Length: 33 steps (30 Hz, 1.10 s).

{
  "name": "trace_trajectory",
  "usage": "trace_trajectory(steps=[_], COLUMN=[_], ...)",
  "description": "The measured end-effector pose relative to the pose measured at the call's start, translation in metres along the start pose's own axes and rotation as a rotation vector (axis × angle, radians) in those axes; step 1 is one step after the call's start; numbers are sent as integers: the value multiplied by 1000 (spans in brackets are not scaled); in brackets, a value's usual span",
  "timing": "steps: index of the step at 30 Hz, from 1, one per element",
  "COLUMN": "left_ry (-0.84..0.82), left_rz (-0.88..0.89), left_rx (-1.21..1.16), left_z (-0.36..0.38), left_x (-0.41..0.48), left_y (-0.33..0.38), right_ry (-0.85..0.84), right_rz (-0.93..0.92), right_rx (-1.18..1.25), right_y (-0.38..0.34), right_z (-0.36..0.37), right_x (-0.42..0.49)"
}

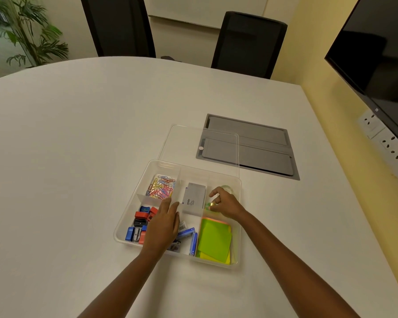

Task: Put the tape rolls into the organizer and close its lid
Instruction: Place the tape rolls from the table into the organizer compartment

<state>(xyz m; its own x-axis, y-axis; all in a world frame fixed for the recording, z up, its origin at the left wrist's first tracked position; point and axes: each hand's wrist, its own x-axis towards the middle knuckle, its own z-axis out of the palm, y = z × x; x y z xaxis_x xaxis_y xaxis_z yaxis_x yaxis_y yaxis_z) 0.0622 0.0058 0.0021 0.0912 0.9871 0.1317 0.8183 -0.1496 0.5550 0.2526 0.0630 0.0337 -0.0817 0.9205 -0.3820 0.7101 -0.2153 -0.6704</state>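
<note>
A clear plastic organizer (124, 226) sits on the white table with its transparent lid (193, 143) lying behind it. In the back right compartment a clear tape roll (226, 188) stands just beyond my right hand (225, 204). That hand pinches a small greenish tape roll (209, 205) between fingertips inside the same compartment. My left hand (162, 228) lies flat, fingers extended, over the middle of the organizer and holds nothing. Most of the pinched roll is hidden by my fingers.
The organizer also holds coloured paper clips (161, 188), sharpeners (139, 226), a grey box (193, 199), blue staple boxes (190, 237) and green sticky notes (214, 242). A grey cable hatch (262, 143) is set in the table behind. Two black chairs stand at the far edge.
</note>
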Motion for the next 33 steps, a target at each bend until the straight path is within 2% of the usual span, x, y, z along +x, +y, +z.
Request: trace_trajectory(steps=[9, 12, 15, 17, 21, 25, 29, 33], left_ry=[-1, -8, -9, -6, -6, -23, -23, -35], left_rz=[4, -6, -6, -3, -3, -11, -8, -20], left_rx=[0, 3, -4, -3, -4, -6, -5, 1], left_z=[2, 2, 2, 2, 2, 2, 2, 2], left_x=[0, 1, 1, 1, 1, 1, 1, 1], left_y=[-2, -2, -2, -2, -2, -3, -3, -2], right_ry=[-195, -135, 48, 110, 90, 298, 215, 165], right_rz=[31, -3, -95, -141, -130, -79, 75, 179], right_rx=[-111, -74, -259, -323, -149, -103, -247, -229], right_y=[-5, -1, 6, 8, 7, 15, 13, 3], right_z=[-18, -13, -1, 8, 11, 11, 15, 17], right_x=[7, 8, 5, 2, 2, -1, 0, 4])
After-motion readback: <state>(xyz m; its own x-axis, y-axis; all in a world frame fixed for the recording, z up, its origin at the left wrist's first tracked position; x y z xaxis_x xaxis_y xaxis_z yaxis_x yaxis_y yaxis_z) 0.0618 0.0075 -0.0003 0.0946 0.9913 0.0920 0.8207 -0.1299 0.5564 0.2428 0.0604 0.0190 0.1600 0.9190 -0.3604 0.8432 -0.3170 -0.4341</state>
